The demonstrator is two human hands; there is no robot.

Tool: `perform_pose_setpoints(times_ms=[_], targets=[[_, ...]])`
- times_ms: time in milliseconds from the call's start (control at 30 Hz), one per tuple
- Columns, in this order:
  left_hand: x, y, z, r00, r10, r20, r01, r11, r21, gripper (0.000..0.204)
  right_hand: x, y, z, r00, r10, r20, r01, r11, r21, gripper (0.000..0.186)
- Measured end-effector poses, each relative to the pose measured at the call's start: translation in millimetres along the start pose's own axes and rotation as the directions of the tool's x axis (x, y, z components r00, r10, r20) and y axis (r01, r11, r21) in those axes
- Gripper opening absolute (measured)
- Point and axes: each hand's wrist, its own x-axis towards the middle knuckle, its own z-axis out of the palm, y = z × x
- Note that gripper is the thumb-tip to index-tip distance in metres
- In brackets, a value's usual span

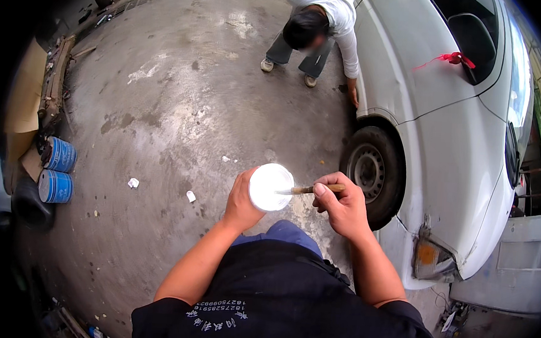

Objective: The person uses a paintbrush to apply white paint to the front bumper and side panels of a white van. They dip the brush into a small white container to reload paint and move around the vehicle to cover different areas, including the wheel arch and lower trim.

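Observation:
In front of my body, my left hand [244,199] is wrapped round the side of a round white cup [268,180] whose inside looks white, like paint. My right hand [342,207] pinches the wooden handle of a paintbrush [319,189]. The brush lies nearly level, and its bristle end reaches over the cup's rim into the white. Whether the bristles touch what is in the cup I cannot tell for sure.
To the right stands a white van [434,123] with a dark front wheel [372,169] and a red ribbon [455,59] at its mirror. A person [319,23] bends beside it, one hand near the wheel arch. Blue buckets [56,185] and a tyre [32,204] stand left on the concrete floor [162,113].

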Motion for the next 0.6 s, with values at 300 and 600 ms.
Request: perform_pose_setpoints(times_ms=[300,600], targets=[[94.0,-48.9,29.4,0.995,-0.051,0.083,0.052,0.999,-0.016,0.075,111.6,25.4,-36.8,0.942,0.293,-0.162,-0.207,0.891,0.404,0.027],[181.2,-72.3,79.9,0.981,-0.172,0.086,0.176,0.984,-0.038,0.062,220.6,50.5,-102.5,0.914,0.393,-0.103,-0.278,0.789,0.548,0.023]])
